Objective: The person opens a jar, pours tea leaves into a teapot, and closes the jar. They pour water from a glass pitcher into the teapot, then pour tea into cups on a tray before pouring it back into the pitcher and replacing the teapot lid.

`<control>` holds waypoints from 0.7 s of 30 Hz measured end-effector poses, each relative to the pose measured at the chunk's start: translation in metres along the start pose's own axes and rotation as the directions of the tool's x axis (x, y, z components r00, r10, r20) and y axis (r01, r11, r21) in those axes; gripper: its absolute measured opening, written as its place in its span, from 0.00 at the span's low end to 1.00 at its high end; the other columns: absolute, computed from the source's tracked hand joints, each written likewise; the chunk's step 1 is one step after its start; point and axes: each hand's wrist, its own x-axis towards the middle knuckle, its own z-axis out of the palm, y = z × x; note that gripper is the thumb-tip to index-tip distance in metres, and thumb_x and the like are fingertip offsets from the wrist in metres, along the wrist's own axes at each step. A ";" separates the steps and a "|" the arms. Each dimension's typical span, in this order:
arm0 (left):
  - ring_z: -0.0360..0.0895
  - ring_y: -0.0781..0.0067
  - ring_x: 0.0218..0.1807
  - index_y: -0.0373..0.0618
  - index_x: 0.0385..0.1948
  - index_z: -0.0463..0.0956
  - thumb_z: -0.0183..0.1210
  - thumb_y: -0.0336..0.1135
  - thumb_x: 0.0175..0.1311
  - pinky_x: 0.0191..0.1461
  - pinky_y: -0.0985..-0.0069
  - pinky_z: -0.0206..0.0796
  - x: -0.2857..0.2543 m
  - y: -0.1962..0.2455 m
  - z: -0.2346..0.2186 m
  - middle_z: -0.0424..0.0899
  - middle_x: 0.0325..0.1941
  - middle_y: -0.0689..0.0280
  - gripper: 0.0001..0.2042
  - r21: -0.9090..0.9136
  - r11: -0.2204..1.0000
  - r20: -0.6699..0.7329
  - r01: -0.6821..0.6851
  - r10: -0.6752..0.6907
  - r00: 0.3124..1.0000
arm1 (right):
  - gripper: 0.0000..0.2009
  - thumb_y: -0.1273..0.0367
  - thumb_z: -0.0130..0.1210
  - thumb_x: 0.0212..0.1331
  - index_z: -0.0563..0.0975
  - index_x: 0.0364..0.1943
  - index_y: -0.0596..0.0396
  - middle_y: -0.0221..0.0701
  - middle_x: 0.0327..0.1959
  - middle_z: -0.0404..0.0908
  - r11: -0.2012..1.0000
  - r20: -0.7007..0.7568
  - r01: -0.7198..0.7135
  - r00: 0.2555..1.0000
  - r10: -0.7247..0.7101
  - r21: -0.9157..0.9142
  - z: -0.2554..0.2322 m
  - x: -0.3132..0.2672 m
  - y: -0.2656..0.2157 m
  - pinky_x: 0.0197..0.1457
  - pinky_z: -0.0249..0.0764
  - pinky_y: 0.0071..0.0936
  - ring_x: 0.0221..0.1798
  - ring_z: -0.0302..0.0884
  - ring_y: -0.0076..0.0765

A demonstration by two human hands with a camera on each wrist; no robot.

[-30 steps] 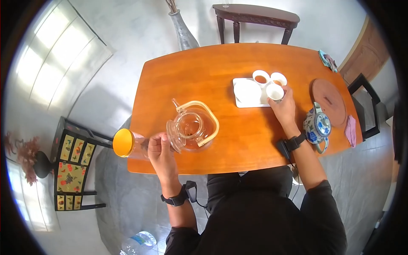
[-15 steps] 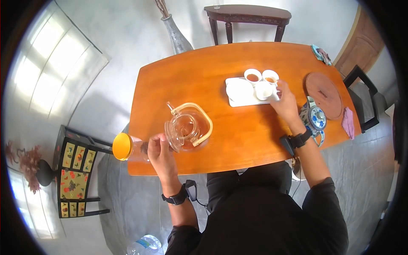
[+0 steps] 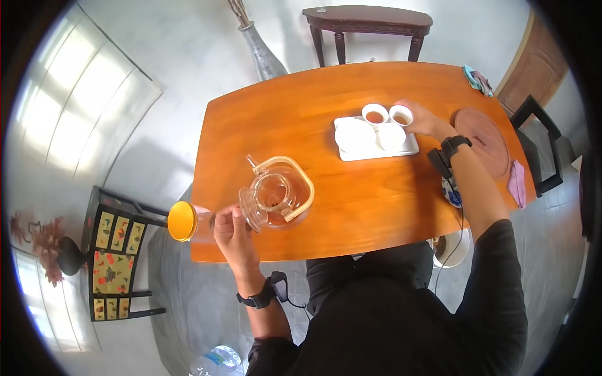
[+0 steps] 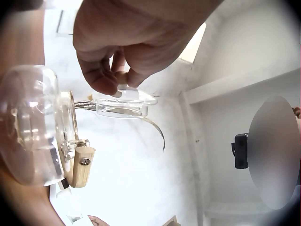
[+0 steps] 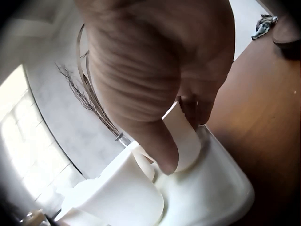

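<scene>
Teacup on the white tray sits pinched under the right hand.

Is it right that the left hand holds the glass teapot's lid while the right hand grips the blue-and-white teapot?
Not quite. The left hand does hold the lid beside the glass teapot, but the right hand grips a small white cup on the white tray, as the head and right wrist views show.

The right hand now reaches farther across the white tray to the far teacup, its fingers pinching what seems to be that cup's rim. The near cup now stands on the tray, released.
</scene>
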 end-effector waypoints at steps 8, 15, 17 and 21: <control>0.71 0.86 0.30 0.40 0.43 0.75 0.55 0.33 0.77 0.31 0.85 0.63 0.003 -0.002 -0.002 0.80 0.32 0.70 0.06 0.027 1.000 -0.024 0.001 0.000 1.000 | 0.34 0.75 0.70 0.45 0.72 0.62 0.56 0.34 0.56 0.77 0.999 -0.132 -0.024 0.991 0.021 -0.023 -0.046 -0.020 -0.032 0.69 0.67 0.31 0.63 0.73 0.37; 0.70 0.85 0.29 0.41 0.42 0.75 0.56 0.34 0.76 0.32 0.84 0.63 0.002 -0.006 -0.004 0.79 0.31 0.71 0.06 -0.026 1.000 -0.034 0.010 -0.010 0.999 | 0.28 0.78 0.66 0.50 0.72 0.59 0.56 0.29 0.52 0.78 0.913 0.050 0.235 0.963 -0.266 0.332 0.007 -0.037 -0.168 0.62 0.73 0.29 0.58 0.75 0.29; 0.78 0.82 0.34 0.39 0.45 0.75 0.51 0.34 0.79 0.36 0.82 0.70 0.003 -0.014 -0.013 0.83 0.38 0.66 0.08 -0.061 0.998 0.002 0.015 -0.015 1.000 | 0.27 0.78 0.66 0.52 0.73 0.59 0.55 0.28 0.53 0.78 0.871 0.120 0.268 0.932 -0.343 0.412 0.049 -0.038 -0.191 0.62 0.74 0.30 0.59 0.75 0.28; 0.78 0.82 0.35 0.39 0.44 0.75 0.51 0.35 0.79 0.36 0.81 0.70 -0.003 -0.013 -0.014 0.83 0.38 0.66 0.08 -0.072 0.997 -0.037 0.006 -0.009 0.999 | 0.29 0.77 0.66 0.47 0.74 0.58 0.54 0.36 0.53 0.81 0.877 0.221 0.459 0.849 -0.480 0.142 0.119 -0.033 -0.235 0.62 0.75 0.34 0.57 0.79 0.39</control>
